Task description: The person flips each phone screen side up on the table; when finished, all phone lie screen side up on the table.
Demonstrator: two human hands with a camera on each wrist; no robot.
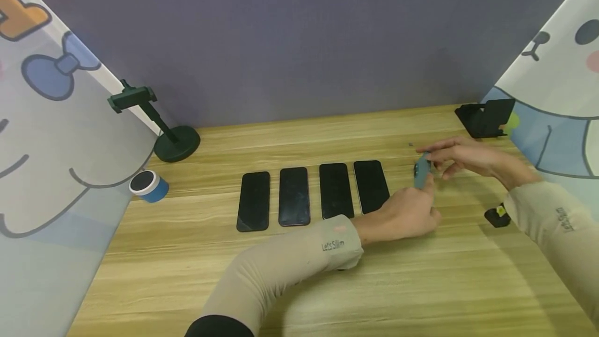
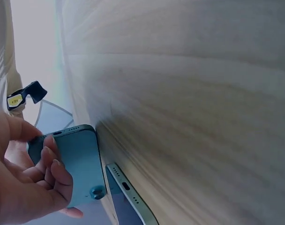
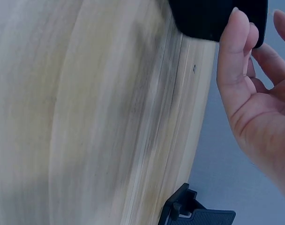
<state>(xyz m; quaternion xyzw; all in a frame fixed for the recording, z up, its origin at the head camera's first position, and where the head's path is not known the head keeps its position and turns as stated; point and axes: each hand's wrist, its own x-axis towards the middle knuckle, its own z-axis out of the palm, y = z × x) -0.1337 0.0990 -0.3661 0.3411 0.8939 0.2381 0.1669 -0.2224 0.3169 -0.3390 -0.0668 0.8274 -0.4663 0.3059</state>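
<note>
A light-blue smartphone (image 1: 422,171) stands tilted on its edge above the right part of the wooden table, between both hands. My left hand (image 1: 406,216) pinches its lower end, and the left wrist view shows fingers curled at the end with the charging port on this blue back (image 2: 81,161). At the upper end, my right hand (image 1: 468,156) grips it with bent fingers. Its black screen side (image 3: 196,18) faces the right wrist view, fingertips at the border. Just left lies a white-edged phone (image 1: 371,183), screen up, last in a row of several.
Other dark phones (image 1: 253,202) continue the row leftward. A dark green stand with a round base (image 1: 177,143) is at the back left, near a blue-and-white jar (image 1: 160,191). A black folding stand (image 1: 486,118) occupies the back right corner. Printed panels flank the table.
</note>
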